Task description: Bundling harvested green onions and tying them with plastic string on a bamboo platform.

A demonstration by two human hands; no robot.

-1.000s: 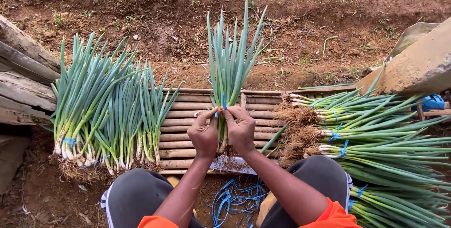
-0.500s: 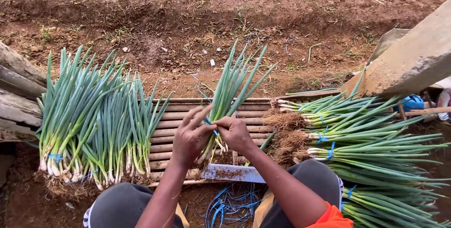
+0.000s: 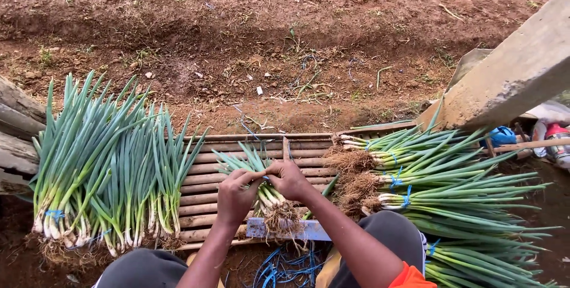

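Both hands closed around one small bunch of green spring onions with white stems and brown roots [image 3: 267, 196], held low over the slatted bamboo rack [image 3: 205, 172] at centre. Left hand [image 3: 236, 196] grips the stems from the left; right hand [image 3: 289, 179] clasps them from the right, fingers pinched near a thin blue tie. Leaves point far-left, roots near. Left on the rack: loose row of green onions [image 3: 101, 163]. Right: stacked tied bundles of onions with blue bands [image 3: 451, 187]. Blue cord tangle [image 3: 285, 267] near, below the rack. Bare brown soil [image 3: 267, 27] beyond.
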